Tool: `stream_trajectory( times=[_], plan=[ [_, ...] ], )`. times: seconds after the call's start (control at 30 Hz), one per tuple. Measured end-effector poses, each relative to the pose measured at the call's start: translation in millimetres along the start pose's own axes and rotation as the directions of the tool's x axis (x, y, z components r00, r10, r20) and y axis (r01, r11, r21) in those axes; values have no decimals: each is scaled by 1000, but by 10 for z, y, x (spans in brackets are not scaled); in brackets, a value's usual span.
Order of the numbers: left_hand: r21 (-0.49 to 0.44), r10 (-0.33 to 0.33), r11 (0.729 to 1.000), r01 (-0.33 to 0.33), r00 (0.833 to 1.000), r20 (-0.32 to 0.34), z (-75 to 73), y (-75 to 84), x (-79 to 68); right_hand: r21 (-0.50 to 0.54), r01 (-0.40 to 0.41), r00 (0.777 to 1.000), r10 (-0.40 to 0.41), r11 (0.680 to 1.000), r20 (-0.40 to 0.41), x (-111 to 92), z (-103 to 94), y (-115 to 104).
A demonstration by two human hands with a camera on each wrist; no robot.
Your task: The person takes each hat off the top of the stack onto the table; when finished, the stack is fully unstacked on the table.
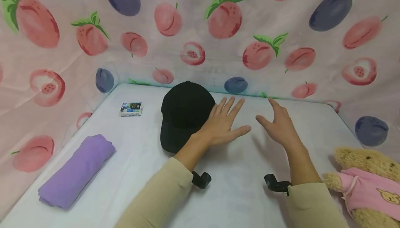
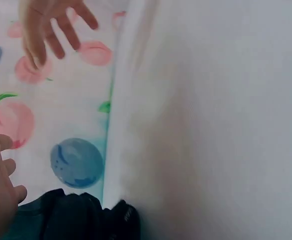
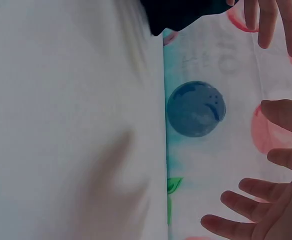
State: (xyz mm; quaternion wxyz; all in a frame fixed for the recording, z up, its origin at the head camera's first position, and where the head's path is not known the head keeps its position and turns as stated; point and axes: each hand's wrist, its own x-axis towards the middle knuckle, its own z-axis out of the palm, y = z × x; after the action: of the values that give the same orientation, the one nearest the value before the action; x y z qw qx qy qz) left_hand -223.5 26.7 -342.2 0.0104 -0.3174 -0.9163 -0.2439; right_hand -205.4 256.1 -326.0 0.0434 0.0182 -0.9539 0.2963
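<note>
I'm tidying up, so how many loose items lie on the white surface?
4: black cap partly behind the left hand, small box further left, purple cloth at near left, plush bear at right edge. Others may be hidden.

1. A gap runs between the left hand (image 1: 221,125) and right hand (image 1: 281,125).
2. The black cap (image 1: 184,110) blocks the left hand's left side.
3. A lane separates cap and purple cloth (image 1: 77,170) (small box (image 1: 131,109) at its far end).
4. Teddy bear (image 1: 365,189) obstructs near right; fruit-print sheet (image 1: 215,57) walls the far side.

A white table (image 1: 237,200) bears a cap (image 1: 182,108) at centre. A box (image 1: 131,109) and cloth (image 1: 76,172) lie left, a bear (image 1: 368,186) lower right.
</note>
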Motion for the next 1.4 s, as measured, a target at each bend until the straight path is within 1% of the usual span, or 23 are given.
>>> stream_trajectory(
  times=[0.13,0.3,0.37,0.43,0.47,0.53,0.6,0.67,0.83,0.9,1.0,1.1,1.17,1.23,1.33,1.4],
  plan=[
    [-73,17,997,-20,999,-48,-31,9,-62,51,11,1000,-10,999,-11,10,50,-91],
    [-142,34,989,-46,995,-92,-116,16,-134,130,11,999,-4,991,-52,35,109,-192],
    [-176,30,983,-49,993,-111,-152,12,-163,168,11,998,1,986,-69,40,127,-224],
    [-216,24,975,-58,988,-156,-173,3,-190,202,21,996,-5,979,-84,47,150,-255],
    [-235,23,970,-68,982,-188,-177,-6,-203,219,27,996,-8,975,-88,50,166,-274],
    [-264,22,960,-94,965,-262,-179,-28,-231,251,35,996,-13,967,-88,57,204,-317],
    [-283,23,951,-123,942,-334,-174,-55,-261,279,38,996,-15,960,-83,69,254,-360],
    [-295,23,945,-144,925,-378,-182,-79,-294,301,40,997,-17,953,-78,76,303,-402],
    [-306,23,937,-170,902,-431,-247,-124,-352,346,44,997,-21,937,-72,102,406,-480],
    [-307,19,935,-179,888,-460,-279,-143,-364,361,41,998,-19,932,-64,109,441,-512],
    [-313,3,930,-191,857,-516,-318,-172,-382,373,33,999,-17,927,-46,117,483,-558],
    [-314,-4,924,-217,818,-576,-352,-197,-385,388,24,999,-12,921,-34,128,512,-603],
    [-310,-3,922,-233,795,-607,-377,-216,-381,407,18,999,-5,913,-33,139,529,-638],
    [-305,0,920,-248,776,-631,-406,-238,-376,432,17,999,-2,902,-34,155,554,-679],
    [-310,-15,918,-248,759,-651,-447,-280,-388,462,21,1000,-9,887,-28,175,605,-750],
    [-318,-28,916,-245,752,-658,-474,-311,-410,473,25,1000,-21,881,-15,185,642,-784]
  ],
)
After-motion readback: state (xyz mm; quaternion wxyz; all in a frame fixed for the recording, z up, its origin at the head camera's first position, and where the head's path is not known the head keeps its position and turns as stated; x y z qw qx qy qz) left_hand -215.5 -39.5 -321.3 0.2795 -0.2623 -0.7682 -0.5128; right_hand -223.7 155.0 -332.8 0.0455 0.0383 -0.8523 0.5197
